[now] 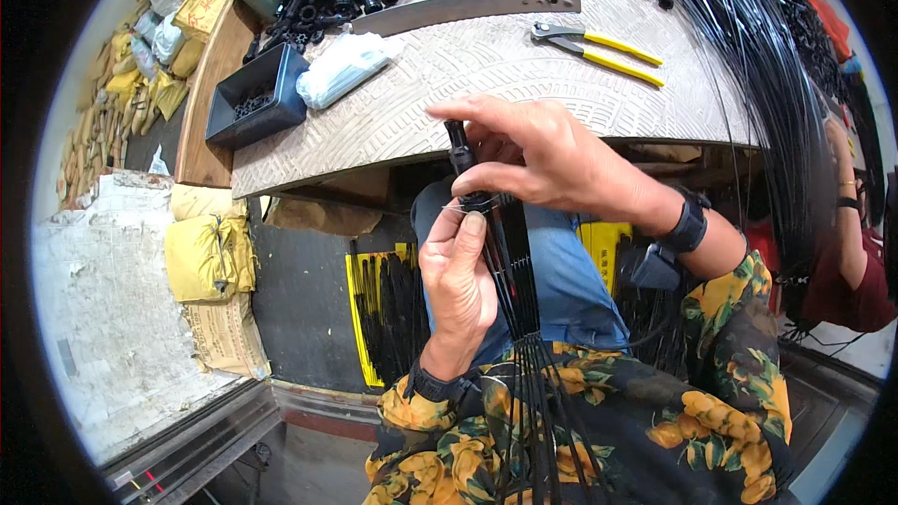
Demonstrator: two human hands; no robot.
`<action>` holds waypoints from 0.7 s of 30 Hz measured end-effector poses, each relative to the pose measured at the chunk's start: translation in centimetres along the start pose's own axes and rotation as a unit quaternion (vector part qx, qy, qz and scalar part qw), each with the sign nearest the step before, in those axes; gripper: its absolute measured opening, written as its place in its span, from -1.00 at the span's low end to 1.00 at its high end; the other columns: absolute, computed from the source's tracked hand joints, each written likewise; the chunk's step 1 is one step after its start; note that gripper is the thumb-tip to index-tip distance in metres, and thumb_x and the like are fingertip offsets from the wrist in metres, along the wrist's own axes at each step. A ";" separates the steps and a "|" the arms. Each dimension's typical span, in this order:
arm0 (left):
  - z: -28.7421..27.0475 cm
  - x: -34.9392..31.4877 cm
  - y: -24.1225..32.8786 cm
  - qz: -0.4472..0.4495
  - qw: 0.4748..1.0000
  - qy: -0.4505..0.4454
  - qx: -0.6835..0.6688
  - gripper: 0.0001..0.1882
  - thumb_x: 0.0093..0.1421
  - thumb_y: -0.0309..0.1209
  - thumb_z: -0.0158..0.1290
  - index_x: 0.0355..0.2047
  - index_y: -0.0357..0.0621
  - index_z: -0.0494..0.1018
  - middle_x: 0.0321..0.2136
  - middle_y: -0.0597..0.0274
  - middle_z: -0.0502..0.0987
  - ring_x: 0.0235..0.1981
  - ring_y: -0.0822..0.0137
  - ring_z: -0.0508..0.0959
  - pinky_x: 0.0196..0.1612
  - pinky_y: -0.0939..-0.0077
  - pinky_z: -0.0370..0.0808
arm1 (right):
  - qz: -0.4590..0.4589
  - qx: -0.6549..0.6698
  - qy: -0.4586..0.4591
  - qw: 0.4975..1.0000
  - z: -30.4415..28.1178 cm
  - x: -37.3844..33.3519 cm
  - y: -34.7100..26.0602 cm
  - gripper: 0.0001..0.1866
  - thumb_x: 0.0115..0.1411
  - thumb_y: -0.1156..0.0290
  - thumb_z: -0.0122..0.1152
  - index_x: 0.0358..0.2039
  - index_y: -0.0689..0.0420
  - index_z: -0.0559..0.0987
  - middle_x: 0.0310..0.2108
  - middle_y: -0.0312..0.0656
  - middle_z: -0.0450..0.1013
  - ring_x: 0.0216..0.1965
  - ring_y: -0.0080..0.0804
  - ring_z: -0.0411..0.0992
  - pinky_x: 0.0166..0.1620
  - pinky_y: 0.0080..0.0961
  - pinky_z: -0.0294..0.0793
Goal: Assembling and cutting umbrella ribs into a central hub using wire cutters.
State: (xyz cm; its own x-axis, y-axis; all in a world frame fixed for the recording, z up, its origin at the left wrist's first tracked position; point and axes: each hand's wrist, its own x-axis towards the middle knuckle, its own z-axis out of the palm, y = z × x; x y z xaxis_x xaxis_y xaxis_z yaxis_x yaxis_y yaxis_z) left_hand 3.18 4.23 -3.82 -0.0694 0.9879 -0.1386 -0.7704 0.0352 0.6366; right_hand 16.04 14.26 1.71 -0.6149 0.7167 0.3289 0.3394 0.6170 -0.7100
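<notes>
Both grips, left hand (456, 285) and right hand (543, 154), pinch one black hub (465, 164) fanning several thin rods (524, 318)

A small black plastic hub (460, 154) stands upright at centre — thin black rods (519, 290) fan from it down toward the near edge.

A patterned grey counter (440, 84) spans the top, yellow sacks (210, 257) stacked below left, beside a pale worn floor (103, 318).
</notes>
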 end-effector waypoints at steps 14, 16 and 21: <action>-0.5 -0.8 0.6 0.042 0.997 0.006 0.061 -0.63 0.18 -0.38 -0.02 -0.04 -0.31 0.32 -0.15 0.13 0.46 -0.15 0.35 0.45 -0.01 0.45 0.35 | 0.134 0.584 0.266 0.755 9.1 -5.9 -2.0 -0.54 -0.02 0.59 0.26 -0.19 0.14 0.20 -0.30 -0.28 0.27 -0.22 -0.61 0.29 -0.17 -0.67 0.31; -0.6 -0.8 0.8 0.038 0.998 -0.001 0.055 -0.63 0.18 -0.37 -0.02 -0.04 -0.31 0.32 -0.15 0.13 0.46 -0.15 0.35 0.45 -0.01 0.45 0.36 | 0.149 0.569 0.230 0.775 9.2 -6.2 -2.2 -0.58 0.02 0.54 0.25 -0.21 0.16 0.20 -0.24 -0.22 0.30 -0.18 -0.57 0.32 -0.12 -0.62 0.32; -0.6 -1.2 1.2 0.036 0.998 0.002 0.053 -0.63 0.19 -0.36 -0.03 -0.04 -0.30 0.31 -0.17 0.16 0.44 -0.16 0.36 0.44 -0.03 0.46 0.36 | 0.148 0.585 0.207 0.770 9.9 -5.6 -1.8 -0.62 0.06 0.49 0.21 -0.20 0.17 0.21 -0.26 -0.24 0.29 -0.18 -0.60 0.30 -0.12 -0.62 0.32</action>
State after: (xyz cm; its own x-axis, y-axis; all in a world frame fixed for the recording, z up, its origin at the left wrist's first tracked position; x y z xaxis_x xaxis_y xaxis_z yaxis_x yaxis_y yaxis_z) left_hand 1.99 2.98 -3.36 -0.1254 0.9878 -0.0924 -0.6918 -0.0203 0.7218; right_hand 11.79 5.88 -5.01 -0.2721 0.9613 0.0436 -0.6008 -0.1343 -0.7880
